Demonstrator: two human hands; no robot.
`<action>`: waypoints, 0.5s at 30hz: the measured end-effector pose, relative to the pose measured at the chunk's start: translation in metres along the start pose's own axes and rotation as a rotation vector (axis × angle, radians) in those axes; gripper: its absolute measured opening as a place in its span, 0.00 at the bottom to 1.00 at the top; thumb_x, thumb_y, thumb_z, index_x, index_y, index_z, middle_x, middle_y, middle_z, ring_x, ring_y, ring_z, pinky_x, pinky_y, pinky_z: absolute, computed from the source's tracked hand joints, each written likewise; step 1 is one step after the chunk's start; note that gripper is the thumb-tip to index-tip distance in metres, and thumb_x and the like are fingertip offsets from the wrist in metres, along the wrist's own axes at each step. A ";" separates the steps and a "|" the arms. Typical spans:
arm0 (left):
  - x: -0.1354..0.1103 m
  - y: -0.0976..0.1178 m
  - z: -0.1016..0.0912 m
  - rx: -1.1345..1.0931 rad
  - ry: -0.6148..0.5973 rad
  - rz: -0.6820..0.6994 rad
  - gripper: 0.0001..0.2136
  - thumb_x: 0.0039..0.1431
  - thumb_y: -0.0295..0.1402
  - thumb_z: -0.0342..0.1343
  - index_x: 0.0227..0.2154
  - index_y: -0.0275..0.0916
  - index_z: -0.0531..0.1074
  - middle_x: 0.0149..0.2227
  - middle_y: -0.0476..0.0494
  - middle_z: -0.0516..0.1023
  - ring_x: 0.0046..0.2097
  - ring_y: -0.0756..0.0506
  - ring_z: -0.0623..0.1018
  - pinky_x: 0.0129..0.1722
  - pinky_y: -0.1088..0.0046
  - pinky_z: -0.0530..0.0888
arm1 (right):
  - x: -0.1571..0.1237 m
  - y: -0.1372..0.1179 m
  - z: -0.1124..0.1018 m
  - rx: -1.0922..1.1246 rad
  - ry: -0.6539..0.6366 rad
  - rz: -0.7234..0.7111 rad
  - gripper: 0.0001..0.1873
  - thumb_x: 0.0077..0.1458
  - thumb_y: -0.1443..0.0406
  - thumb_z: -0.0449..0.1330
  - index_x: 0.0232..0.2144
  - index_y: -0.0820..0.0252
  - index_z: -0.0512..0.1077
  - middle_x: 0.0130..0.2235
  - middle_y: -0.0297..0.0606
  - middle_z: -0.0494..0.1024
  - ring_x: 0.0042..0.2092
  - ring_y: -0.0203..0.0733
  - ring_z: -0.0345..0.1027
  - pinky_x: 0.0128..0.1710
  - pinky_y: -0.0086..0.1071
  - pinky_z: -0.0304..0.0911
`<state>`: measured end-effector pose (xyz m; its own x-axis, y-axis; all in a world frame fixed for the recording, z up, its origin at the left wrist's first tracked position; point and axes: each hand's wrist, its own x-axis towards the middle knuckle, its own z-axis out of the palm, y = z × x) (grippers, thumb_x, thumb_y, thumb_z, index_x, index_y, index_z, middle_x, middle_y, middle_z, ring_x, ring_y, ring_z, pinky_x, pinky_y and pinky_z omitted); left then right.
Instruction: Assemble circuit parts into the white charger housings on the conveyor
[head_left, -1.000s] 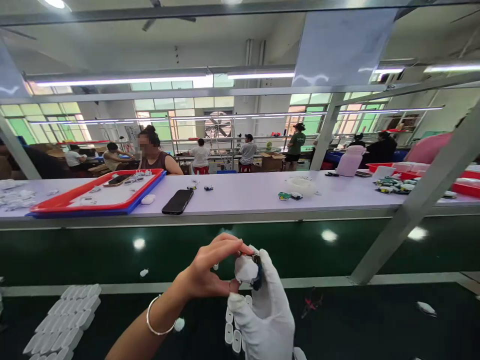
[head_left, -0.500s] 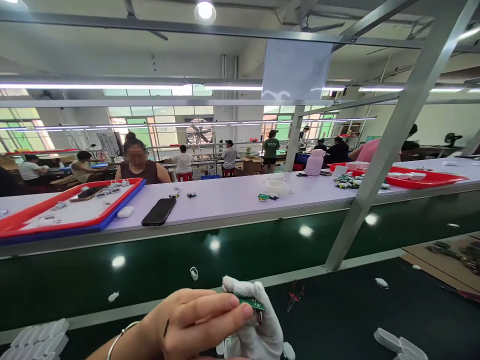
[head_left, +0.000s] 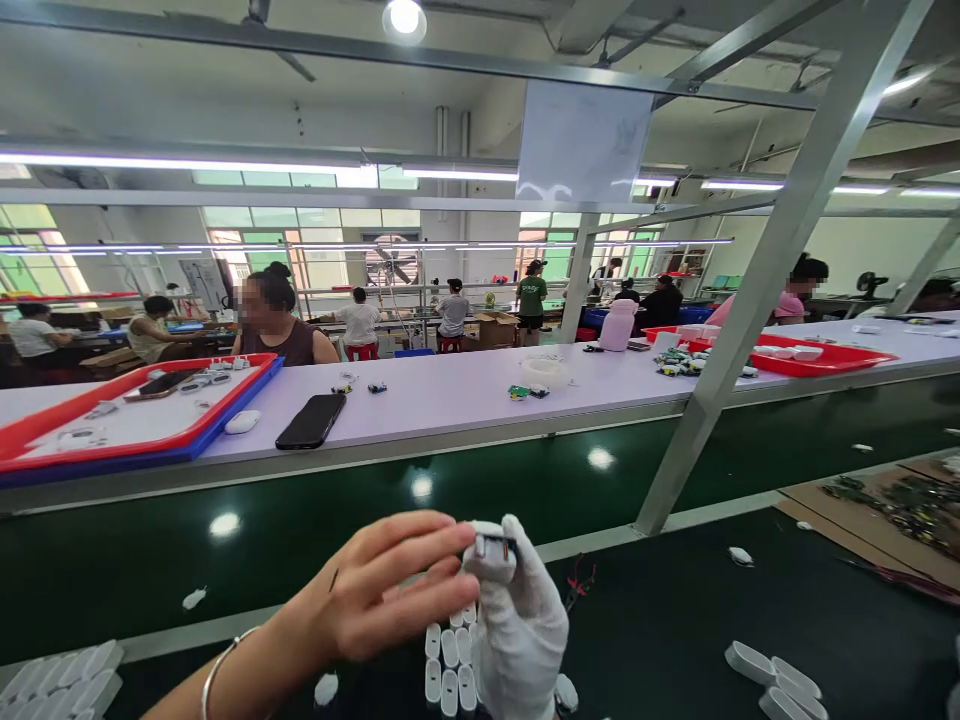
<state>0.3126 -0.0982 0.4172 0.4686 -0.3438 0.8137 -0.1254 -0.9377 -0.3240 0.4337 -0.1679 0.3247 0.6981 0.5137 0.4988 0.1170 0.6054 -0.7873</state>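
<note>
My right hand [head_left: 521, 625], in a white glove, is closed around a small white plastic casing [head_left: 491, 568] and holds it upright. The casing's open top faces me; dark parts and a bit of reddish wire show inside it. My bare left hand [head_left: 401, 585] reaches in from the left with its fingers stretched and apart. Its fingertips are at the casing's left edge; whether they press on it I cannot tell. Below the hands stand rows of white casings [head_left: 449, 648], partly hidden by the glove.
A green conveyor belt [head_left: 315, 540] runs across, carrying a white piece [head_left: 194, 598]. Red-handled pliers [head_left: 577, 585] lie right of my hands. More white casings [head_left: 60, 682] are stacked at left. A metal post [head_left: 720, 390] slants up at right. Beyond are a phone [head_left: 311, 421], a red tray [head_left: 217, 425] and co-workers.
The green circuit board between my left fingers no longer shows. My right hand has risen and turned the casing's opening toward me. My left fingers have spread. The view has shifted slightly.
</note>
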 end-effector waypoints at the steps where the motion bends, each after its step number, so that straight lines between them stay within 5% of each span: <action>1: -0.004 -0.012 0.004 0.020 -0.018 -0.118 0.15 0.55 0.24 0.57 0.46 0.37 0.68 0.48 0.39 0.75 0.51 0.44 0.73 0.47 0.67 0.76 | 0.021 0.002 -0.003 0.003 0.053 -0.003 0.27 0.51 0.55 0.59 0.52 0.57 0.67 0.40 0.42 0.79 0.39 0.45 0.74 0.40 0.42 0.71; 4: -0.020 -0.061 0.013 0.056 -0.168 -0.552 0.14 0.56 0.31 0.56 0.47 0.39 0.70 0.50 0.39 0.74 0.50 0.42 0.73 0.50 0.60 0.73 | 0.106 0.011 -0.020 -0.147 0.368 -0.011 0.29 0.50 0.53 0.57 0.53 0.61 0.67 0.42 0.41 0.78 0.41 0.42 0.72 0.42 0.38 0.69; 7: -0.038 -0.117 0.021 0.142 -0.479 -1.065 0.14 0.56 0.31 0.54 0.45 0.39 0.72 0.52 0.42 0.72 0.50 0.42 0.74 0.47 0.67 0.74 | 0.188 0.024 -0.044 -0.636 0.440 0.018 0.28 0.55 0.53 0.49 0.51 0.64 0.68 0.42 0.41 0.78 0.40 0.41 0.71 0.38 0.33 0.67; 10: -0.049 -0.162 0.029 0.240 -0.563 -1.234 0.14 0.56 0.29 0.54 0.45 0.30 0.71 0.47 0.34 0.74 0.46 0.40 0.75 0.47 0.64 0.73 | 0.235 0.039 -0.063 -0.840 0.429 0.062 0.23 0.51 0.54 0.53 0.43 0.62 0.75 0.38 0.44 0.78 0.41 0.47 0.68 0.41 0.37 0.62; 15: -0.056 -0.205 0.053 0.359 -0.628 -1.355 0.14 0.60 0.34 0.53 0.48 0.34 0.67 0.49 0.39 0.70 0.48 0.41 0.73 0.47 0.57 0.71 | 0.250 0.057 -0.071 -1.160 0.346 0.070 0.18 0.54 0.56 0.52 0.39 0.57 0.76 0.40 0.48 0.76 0.49 0.55 0.60 0.46 0.47 0.52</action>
<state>0.3582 0.1157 0.4130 0.3461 0.8937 0.2855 0.8540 -0.4261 0.2985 0.6655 -0.0483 0.3786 0.8595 0.2266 0.4582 0.5109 -0.4132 -0.7538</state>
